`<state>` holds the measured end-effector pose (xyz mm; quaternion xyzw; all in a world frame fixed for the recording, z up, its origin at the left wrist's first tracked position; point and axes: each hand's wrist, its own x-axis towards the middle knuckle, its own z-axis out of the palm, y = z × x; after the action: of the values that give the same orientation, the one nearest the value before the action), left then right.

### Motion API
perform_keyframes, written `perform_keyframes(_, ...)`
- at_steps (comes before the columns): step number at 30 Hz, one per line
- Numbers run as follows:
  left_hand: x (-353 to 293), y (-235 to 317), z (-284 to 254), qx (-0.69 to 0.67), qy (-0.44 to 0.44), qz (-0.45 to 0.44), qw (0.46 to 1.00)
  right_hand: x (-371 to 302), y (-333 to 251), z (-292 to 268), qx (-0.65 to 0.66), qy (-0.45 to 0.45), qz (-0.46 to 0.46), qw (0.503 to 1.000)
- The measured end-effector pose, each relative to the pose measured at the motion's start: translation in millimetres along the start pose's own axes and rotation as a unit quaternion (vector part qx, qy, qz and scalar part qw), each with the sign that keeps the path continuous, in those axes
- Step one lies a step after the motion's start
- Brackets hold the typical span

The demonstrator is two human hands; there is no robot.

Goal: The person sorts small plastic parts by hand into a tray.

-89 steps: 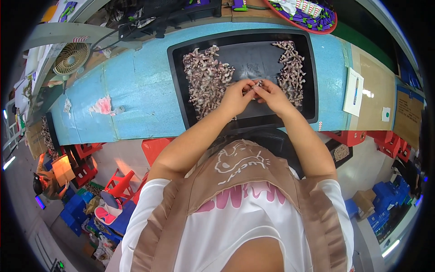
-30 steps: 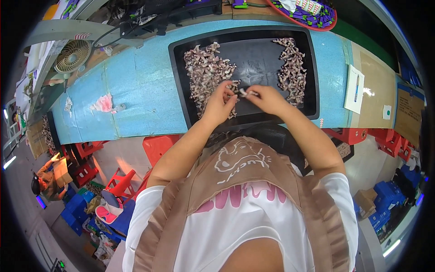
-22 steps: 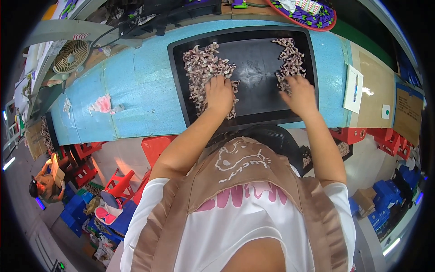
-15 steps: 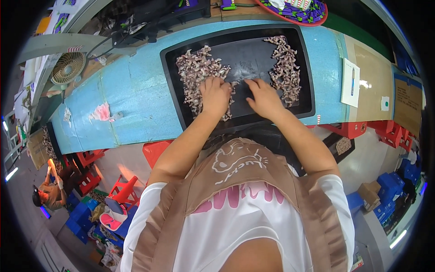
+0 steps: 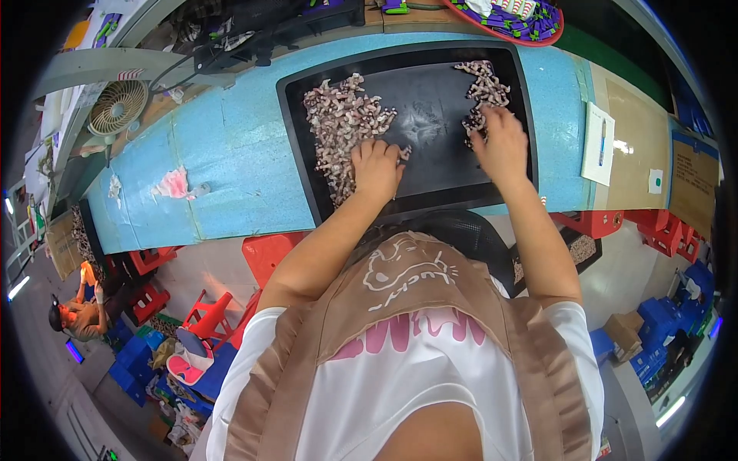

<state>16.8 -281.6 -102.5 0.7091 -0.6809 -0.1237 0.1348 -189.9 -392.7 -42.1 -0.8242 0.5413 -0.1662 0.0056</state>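
Note:
A large black tray point(image 5: 430, 84) holds small, lumpy pieces mottled in pale pink, grey and dark purple; their exact kind is too small to tell. The larger heap point(image 5: 338, 127) covers the tray's left side. Over its right edge lies my left hand point(image 5: 377, 173), fingers spread and tips down among the pieces, with a few beside its fingertips. On the right, a smaller heap point(image 5: 486, 83) runs along the tray wall. My right hand point(image 5: 503, 150) rests over its near part, thumb apart from the fingers, hiding the pieces beneath.
The tray stands on a blue-covered table point(image 5: 238, 146). Right of it lie a notepad point(image 5: 593, 157) and pen point(image 5: 603, 142). A red basin point(image 5: 550, 34) of purple and green items stands at the far edge, a fan point(image 5: 117, 107) at far left. Another person point(image 5: 81, 315) sits at lower left.
My right hand has moved from the tray's middle rightward onto the smaller heap. My left hand has shifted slightly right and nearer to me, and the larger heap's edge has changed shape.

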Motion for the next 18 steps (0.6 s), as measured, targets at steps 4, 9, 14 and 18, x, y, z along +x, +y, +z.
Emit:
perform_keyframes(4,5,5,1,-0.046,0.015,0.054,0.997,-26,-26,34,0.262,-0.252,0.019,0.931)
perform_keyframes(9,4,8,-2,-0.207,-0.006,0.046,0.977,-24,-41,38,0.335,-0.339,0.010,0.879)
perform_keyframes(14,-7,-1,-13,-0.019,-0.013,0.063,0.998,2,-1,15,0.141,-0.164,0.100,0.971)
perform_keyframes(18,-12,1,-6,0.034,-0.052,0.064,0.996,9,-1,-7,0.107,-0.166,0.153,0.968)
